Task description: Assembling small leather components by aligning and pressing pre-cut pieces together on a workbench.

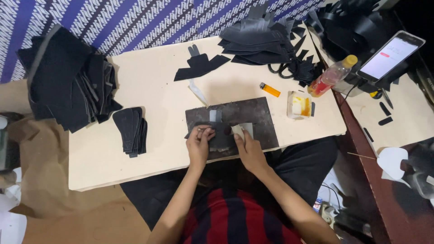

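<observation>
A dark stone slab (253, 118) lies on the pale low table (153, 97) in front of me. On it sits a black cut leather piece (221, 141). My left hand (199, 145) pinches the left edge of that piece with its fingertips. My right hand (247, 148) grips a small pale tool (239, 130) pressed against the piece's right side. A light strip (213, 115) rests on the slab just above the piece.
Stacks of black cut pieces lie at the left (131, 131), far left (68, 83) and back (257, 40). An orange lighter (270, 89), a small glue tub (299, 105), a bottle (331, 76), scissors (282, 68) and a phone (391, 56) stand at the right.
</observation>
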